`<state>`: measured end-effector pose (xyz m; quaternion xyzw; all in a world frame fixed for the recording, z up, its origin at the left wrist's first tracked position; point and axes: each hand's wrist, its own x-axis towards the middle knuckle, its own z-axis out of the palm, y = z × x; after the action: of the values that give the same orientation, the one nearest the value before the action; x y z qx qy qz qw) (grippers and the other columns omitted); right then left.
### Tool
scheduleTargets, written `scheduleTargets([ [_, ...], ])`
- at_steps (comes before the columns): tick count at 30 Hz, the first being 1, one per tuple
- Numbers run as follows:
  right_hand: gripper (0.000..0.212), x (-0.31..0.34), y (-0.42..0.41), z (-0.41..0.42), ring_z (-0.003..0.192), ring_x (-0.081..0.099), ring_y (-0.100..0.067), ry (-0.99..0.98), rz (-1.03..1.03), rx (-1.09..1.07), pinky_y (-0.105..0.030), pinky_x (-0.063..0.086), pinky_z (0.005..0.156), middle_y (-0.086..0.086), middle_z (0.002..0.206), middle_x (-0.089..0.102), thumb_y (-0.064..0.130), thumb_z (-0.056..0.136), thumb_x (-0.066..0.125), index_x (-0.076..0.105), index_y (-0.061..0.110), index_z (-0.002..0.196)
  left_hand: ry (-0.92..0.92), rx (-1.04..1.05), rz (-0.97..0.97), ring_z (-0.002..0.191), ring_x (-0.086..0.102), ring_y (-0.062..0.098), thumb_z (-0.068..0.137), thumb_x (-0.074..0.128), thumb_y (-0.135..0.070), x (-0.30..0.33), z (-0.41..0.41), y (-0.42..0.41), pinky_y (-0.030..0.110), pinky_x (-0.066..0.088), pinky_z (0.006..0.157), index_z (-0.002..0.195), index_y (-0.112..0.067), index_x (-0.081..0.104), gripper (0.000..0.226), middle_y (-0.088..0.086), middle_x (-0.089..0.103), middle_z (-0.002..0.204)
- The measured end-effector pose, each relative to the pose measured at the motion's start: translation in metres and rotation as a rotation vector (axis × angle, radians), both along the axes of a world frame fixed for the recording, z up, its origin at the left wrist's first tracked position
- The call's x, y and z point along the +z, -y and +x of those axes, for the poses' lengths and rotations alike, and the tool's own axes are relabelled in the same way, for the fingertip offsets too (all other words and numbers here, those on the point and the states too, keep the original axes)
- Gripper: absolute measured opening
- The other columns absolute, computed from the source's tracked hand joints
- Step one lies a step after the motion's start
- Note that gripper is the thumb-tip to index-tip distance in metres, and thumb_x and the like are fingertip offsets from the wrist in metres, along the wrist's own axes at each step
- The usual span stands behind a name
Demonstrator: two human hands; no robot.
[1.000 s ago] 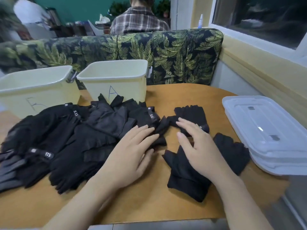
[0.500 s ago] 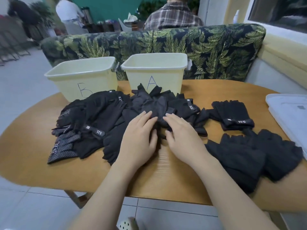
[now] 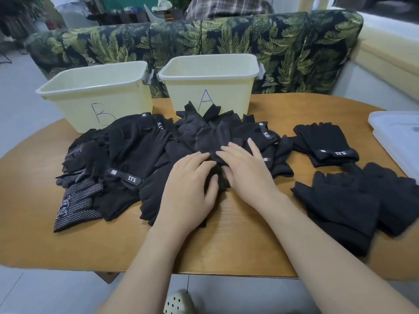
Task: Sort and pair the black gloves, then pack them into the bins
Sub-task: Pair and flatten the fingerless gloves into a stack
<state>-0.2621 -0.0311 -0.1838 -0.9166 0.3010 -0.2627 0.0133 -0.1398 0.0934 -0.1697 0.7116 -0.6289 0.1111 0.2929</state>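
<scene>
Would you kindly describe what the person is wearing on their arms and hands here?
Nothing visible: the left hand and the right hand are bare, with no gloves, rings, watch or bracelets. Both forearms are uncovered down to the bottom edge of the picture, so no sleeves show.

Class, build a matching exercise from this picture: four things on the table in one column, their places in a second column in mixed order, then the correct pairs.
Things
1. bin marked A
2. bin marked B
3. dotted grey-patterned glove
4. white lids

Places
a. far right edge of the table
b. near left end of the glove pile
c. back left, beside the other bin
d. back centre, behind the pile

Pairs: 1-d, 2-c, 3-b, 4-a
</scene>
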Motion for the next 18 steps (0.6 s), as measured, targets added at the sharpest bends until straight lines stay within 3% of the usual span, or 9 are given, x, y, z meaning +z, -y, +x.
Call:
scheduleTargets([
  [2, 0.026, 0.0, 0.001, -0.001, 0.121, 0.066, -0.025, 0.094, -0.037, -0.029, -0.054, 0.027, 0.121, -0.002, 0.111, 0.076, 0.005, 0.087, 0.074, 0.075, 0.012, 0.111, -0.033, -0.016, -0.005, 0.13, 0.055, 0.022, 0.094, 0.061, -0.022, 0.001, 0.0, -0.002, 0.032, 0.035, 0.115, 0.119, -0.011, 0.071, 0.028, 0.003, 0.065, 0.133],
  [5, 0.021, 0.01, -0.004, -0.01, 0.121, 0.065, -0.02, 0.22, 0.003, -0.039, -0.046, 0.021, 0.124, 0.001, 0.109, 0.076, 0.006, 0.094, 0.062, 0.074, 0.012, 0.111, -0.14, -0.03, -0.018, 0.129, 0.053, 0.017, 0.096, 0.059, -0.023, 0.006, -0.003, -0.006, 0.032, 0.037, 0.113, 0.127, -0.013, 0.067, 0.033, -0.001, 0.063, 0.133],
  [7, 0.022, 0.022, -0.013, -0.021, 0.112, 0.064, -0.013, 0.333, 0.075, -0.037, -0.042, 0.028, 0.123, 0.003, 0.108, 0.075, 0.009, 0.098, 0.056, 0.073, 0.012, 0.111, -0.25, -0.036, -0.052, 0.131, 0.049, 0.013, 0.097, 0.061, -0.02, 0.013, -0.007, -0.008, 0.031, 0.037, 0.114, 0.137, -0.016, 0.059, 0.04, -0.003, 0.058, 0.137],
  [8, 0.021, 0.029, -0.019, -0.028, 0.106, 0.064, -0.009, 0.397, 0.134, -0.025, -0.04, 0.036, 0.118, 0.003, 0.105, 0.074, 0.009, 0.099, 0.055, 0.073, 0.012, 0.11, -0.296, -0.041, -0.074, 0.135, 0.045, 0.011, 0.096, 0.063, -0.019, 0.016, -0.008, -0.008, 0.029, 0.035, 0.116, 0.142, -0.016, 0.053, 0.047, -0.003, 0.054, 0.141],
  [10, 0.02, 0.044, -0.032, -0.045, 0.089, 0.064, -0.01, 0.529, 0.319, 0.031, -0.034, 0.054, 0.09, 0.004, 0.093, 0.073, 0.007, 0.101, 0.054, 0.072, 0.013, 0.106, -0.357, -0.056, -0.115, 0.143, 0.036, 0.009, 0.093, 0.069, -0.021, 0.021, -0.01, -0.008, 0.025, 0.028, 0.12, 0.149, -0.018, 0.046, 0.061, -0.004, 0.046, 0.148],
  [12, 0.021, 0.055, -0.043, -0.063, 0.071, 0.062, -0.015, 0.62, 0.512, 0.088, -0.037, 0.051, 0.065, 0.0, 0.077, 0.068, 0.005, 0.103, 0.053, 0.071, 0.015, 0.1, -0.436, -0.088, -0.122, 0.147, 0.031, 0.007, 0.089, 0.075, -0.026, 0.025, -0.012, -0.007, 0.025, 0.025, 0.122, 0.152, -0.024, 0.042, 0.071, -0.009, 0.041, 0.152],
  [14, 0.023, 0.062, -0.051, -0.078, 0.07, 0.061, -0.022, 0.671, 0.639, 0.153, -0.039, 0.05, 0.062, -0.007, 0.076, 0.066, 0.002, 0.104, 0.051, 0.07, 0.013, 0.098, -0.582, -0.157, -0.105, 0.145, 0.035, 0.004, 0.086, 0.08, -0.031, 0.029, -0.017, -0.006, 0.025, 0.028, 0.119, 0.153, -0.029, 0.039, 0.078, -0.014, 0.045, 0.151],
  [17, 0.021, 0.064, -0.057, -0.098, 0.071, 0.062, -0.018, 0.74, 0.79, 0.23, -0.029, 0.051, 0.066, -0.012, 0.075, 0.067, 0.002, 0.103, 0.051, 0.07, 0.006, 0.095, -0.896, -0.285, 0.018, 0.132, 0.053, 0.002, 0.081, 0.085, -0.037, 0.036, -0.024, -0.004, 0.029, 0.039, 0.114, 0.149, -0.036, 0.043, 0.08, -0.018, 0.061, 0.137],
  [18, 0.019, 0.063, -0.058, -0.105, 0.073, 0.062, -0.021, 0.768, 0.842, 0.25, -0.031, 0.05, 0.069, -0.017, 0.076, 0.066, 0.006, 0.102, 0.052, 0.069, 0.004, 0.094, -0.978, -0.311, 0.068, 0.129, 0.056, 0.002, 0.078, 0.086, -0.042, 0.036, -0.025, -0.003, 0.03, 0.041, 0.113, 0.148, -0.036, 0.045, 0.082, -0.017, 0.064, 0.133],
])
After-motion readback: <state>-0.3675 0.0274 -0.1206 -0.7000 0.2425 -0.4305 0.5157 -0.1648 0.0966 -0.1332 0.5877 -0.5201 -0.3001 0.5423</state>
